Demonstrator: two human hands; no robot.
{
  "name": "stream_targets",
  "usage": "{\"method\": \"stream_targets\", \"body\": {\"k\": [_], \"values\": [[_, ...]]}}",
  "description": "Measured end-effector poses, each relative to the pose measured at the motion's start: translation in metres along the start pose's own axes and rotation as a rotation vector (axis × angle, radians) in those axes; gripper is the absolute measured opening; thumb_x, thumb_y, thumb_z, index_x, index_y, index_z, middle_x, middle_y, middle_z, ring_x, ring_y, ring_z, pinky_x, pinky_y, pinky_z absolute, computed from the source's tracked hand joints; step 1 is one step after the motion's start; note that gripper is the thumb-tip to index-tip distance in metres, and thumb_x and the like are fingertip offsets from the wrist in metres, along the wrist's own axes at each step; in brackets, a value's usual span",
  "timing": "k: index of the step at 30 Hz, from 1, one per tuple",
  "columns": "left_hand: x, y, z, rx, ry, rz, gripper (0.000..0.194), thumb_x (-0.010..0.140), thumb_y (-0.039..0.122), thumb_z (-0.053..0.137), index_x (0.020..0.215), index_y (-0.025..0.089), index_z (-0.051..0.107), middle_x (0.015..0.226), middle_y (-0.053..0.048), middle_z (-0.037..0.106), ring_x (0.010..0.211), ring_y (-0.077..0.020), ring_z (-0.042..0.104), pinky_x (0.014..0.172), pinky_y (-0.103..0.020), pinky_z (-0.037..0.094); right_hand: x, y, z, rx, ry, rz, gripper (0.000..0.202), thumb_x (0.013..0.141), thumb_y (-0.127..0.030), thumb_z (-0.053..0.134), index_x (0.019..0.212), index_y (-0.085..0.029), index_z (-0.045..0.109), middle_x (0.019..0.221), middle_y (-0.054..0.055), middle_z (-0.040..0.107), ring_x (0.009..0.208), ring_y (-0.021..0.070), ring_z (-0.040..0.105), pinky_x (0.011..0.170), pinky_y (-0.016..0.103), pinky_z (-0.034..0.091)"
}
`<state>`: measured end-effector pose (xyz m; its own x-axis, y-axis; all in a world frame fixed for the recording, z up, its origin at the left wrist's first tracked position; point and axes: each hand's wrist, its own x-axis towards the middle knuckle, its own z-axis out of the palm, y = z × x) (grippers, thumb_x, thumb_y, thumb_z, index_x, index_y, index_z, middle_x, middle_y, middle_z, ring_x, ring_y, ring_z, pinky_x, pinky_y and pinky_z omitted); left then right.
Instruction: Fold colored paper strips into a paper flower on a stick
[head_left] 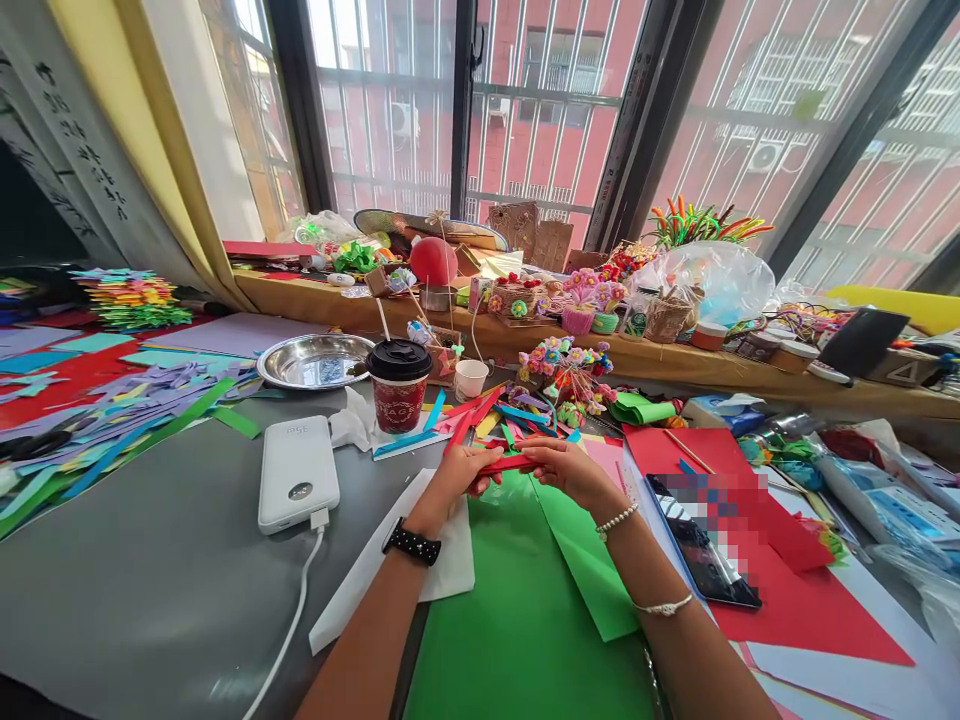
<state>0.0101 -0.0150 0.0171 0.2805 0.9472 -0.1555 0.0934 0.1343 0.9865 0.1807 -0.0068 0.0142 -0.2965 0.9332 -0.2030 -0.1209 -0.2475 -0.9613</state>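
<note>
A red paper strip (516, 463) stretches between my two hands above green paper. One end is pinched in the fingers of my left hand (466, 472), which has a dark watch on its wrist. My right hand (566, 468), with two bracelets on that arm, grips the strip's other side between thumb and fingers. A piece of the same red rises up and away beyond my left hand. Below lies a large green sheet (525, 610), with a lighter green folded sheet on its right. Loose coloured strips (525, 415) are heaped just beyond my fingers.
To the left stand a lidded coffee cup (400, 395), a white power bank (298, 475) with a cable, and a steel dish (311, 362). On the right, a tablet (705, 545) rests on red paper (840, 610). Craft flowers (570, 375) stand behind the strips.
</note>
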Motion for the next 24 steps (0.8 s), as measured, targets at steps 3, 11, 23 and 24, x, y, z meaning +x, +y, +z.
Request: {"method": "stream_targets", "body": {"k": [3,11,23,24], "values": [[0.0,0.0,0.001,-0.084,-0.006,-0.064,0.031,0.064,0.037,0.055,0.05,0.01,0.052,0.034,0.004,0.042,0.03,-0.0025,0.029,0.032,-0.017,0.021,0.004,0.006,-0.003,0.024,-0.014,0.032,0.007,0.063,-0.021,0.064,0.067,-0.016,0.065,0.058,-0.001,0.062,0.043,0.0023,0.05,0.044,0.012,0.043],[0.007,-0.009,0.001,0.061,0.025,0.12,0.037,0.068,0.042,0.051,0.074,0.007,0.064,0.062,-0.008,0.063,0.039,-0.0062,0.045,0.038,-0.02,0.037,0.0,-0.001,-0.003,-0.163,0.017,-0.133,0.014,0.062,-0.026,0.064,0.069,-0.014,0.063,0.061,-0.001,0.06,0.05,0.0056,0.054,0.051,0.017,0.046],[0.016,-0.023,0.006,0.834,0.071,0.547,0.021,0.074,0.025,0.051,0.089,0.02,0.065,0.09,-0.005,0.066,0.086,-0.0184,0.057,0.078,-0.031,0.043,-0.01,0.014,-0.026,-0.937,0.049,-0.535,0.021,0.069,-0.032,0.058,0.083,-0.018,0.066,0.08,0.005,0.067,0.07,0.0179,0.06,0.065,0.029,0.047],[0.016,-0.025,0.009,0.878,0.057,0.554,0.022,0.074,0.024,0.051,0.09,0.021,0.065,0.09,-0.005,0.066,0.086,-0.0186,0.057,0.077,-0.031,0.043,-0.011,0.019,-0.027,-0.958,0.073,-0.533,0.02,0.069,-0.031,0.058,0.082,-0.018,0.066,0.079,0.005,0.067,0.07,0.0178,0.06,0.064,0.029,0.047]]}}
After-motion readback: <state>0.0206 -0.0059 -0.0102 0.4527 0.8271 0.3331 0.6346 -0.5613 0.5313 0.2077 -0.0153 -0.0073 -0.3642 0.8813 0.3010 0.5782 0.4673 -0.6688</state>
